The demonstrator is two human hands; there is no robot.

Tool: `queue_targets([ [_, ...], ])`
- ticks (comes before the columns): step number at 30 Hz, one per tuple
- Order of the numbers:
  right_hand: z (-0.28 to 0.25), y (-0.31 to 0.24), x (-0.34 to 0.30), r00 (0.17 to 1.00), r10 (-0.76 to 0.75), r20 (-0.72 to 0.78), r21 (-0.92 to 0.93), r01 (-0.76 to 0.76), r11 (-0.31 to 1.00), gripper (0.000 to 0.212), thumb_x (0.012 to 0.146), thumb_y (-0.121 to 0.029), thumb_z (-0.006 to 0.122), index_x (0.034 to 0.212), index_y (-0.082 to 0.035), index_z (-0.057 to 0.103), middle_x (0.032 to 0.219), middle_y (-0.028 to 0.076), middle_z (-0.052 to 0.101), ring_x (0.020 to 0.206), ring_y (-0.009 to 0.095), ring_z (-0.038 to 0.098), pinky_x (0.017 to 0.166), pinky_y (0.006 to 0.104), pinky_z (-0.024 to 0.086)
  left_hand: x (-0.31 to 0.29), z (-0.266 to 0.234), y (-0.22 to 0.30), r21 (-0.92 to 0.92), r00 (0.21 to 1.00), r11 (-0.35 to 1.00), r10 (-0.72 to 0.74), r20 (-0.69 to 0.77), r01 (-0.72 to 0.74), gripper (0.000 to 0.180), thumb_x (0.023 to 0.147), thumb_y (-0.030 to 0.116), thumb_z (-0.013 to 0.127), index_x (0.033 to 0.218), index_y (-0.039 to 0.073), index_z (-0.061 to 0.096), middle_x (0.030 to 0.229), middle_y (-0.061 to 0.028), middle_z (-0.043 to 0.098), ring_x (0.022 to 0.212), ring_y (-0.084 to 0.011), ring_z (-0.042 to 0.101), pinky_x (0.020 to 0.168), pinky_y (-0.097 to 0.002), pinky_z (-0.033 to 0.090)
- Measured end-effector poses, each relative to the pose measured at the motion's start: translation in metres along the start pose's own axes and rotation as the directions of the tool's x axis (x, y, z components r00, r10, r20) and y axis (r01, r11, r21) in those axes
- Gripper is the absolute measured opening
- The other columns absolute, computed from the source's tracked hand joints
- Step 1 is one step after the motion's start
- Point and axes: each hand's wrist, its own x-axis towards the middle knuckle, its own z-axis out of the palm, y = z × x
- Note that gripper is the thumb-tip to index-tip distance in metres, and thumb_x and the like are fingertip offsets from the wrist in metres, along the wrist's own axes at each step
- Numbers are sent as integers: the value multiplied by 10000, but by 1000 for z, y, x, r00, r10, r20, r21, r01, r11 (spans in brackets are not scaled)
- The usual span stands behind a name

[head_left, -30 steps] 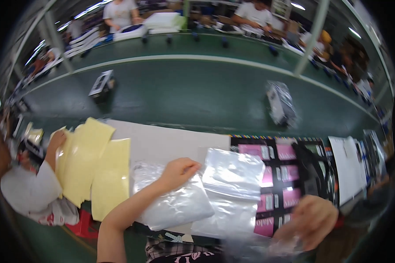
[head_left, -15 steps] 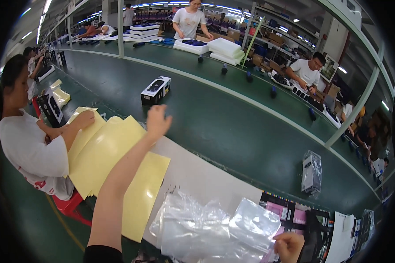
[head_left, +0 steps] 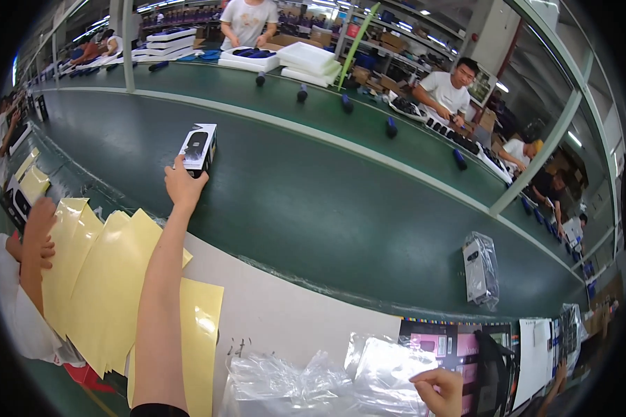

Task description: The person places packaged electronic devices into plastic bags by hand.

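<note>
The left hand [head_left: 181,186] is extended far forward over the green conveyor belt [head_left: 313,201], with its fingers closed on the near end of a small black-and-white product box [head_left: 198,147]. The box rests on the belt, well ahead of the white tabletop [head_left: 285,306] at the near edge. The left forearm passes over a fan of yellow sheets [head_left: 104,278] that lies spread on the left part of the tabletop. The right hand [head_left: 442,389] is low at the near edge, fingers curled and pinching the top edge of a clear plastic bag [head_left: 382,365]; further crumpled clear bags [head_left: 285,386] lie just beside it to the left. A printed pink-and-black sheet [head_left: 459,344] lies beneath the bag on the right. A second box wrapped in a clear bag [head_left: 480,270] rests on the belt, well apart to the right. A co-worker's arm [head_left: 31,243] touches the yellow sheets at the left.
</note>
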Motion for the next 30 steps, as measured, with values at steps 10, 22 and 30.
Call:
queue_targets([
  [10,13,-21,43,857,-434,276,74,432,899,118,806,-117,608,907,-67,643,632,56,603,491,124,543,449,231,390,-160,-69,125,-156,827,859,512,233,-488,727,698,444,642,1230,19,391,1022,-220,491,938,-373,483,842,-422,383],
  [22,47,3,102,946,-167,276,692,-75,718,173,892,-181,511,899,-16,563,609,-52,449,503,14,361,445,173,254,-212,-182,145,-206,92,34,816,570,978,388,931,328,325,779,61,561,794,-37,583,739,-173,548,918,-331,365],
  [30,108,39,211,992,-125,1,711,87,698,204,892,-227,517,932,-29,545,669,-32,482,507,25,396,464,183,370,-195,-65,98,-710,624,407,344,702,574,204,859,125,534,1021,20,599,849,-13,602,758,-74,532,697,-240,445],
])
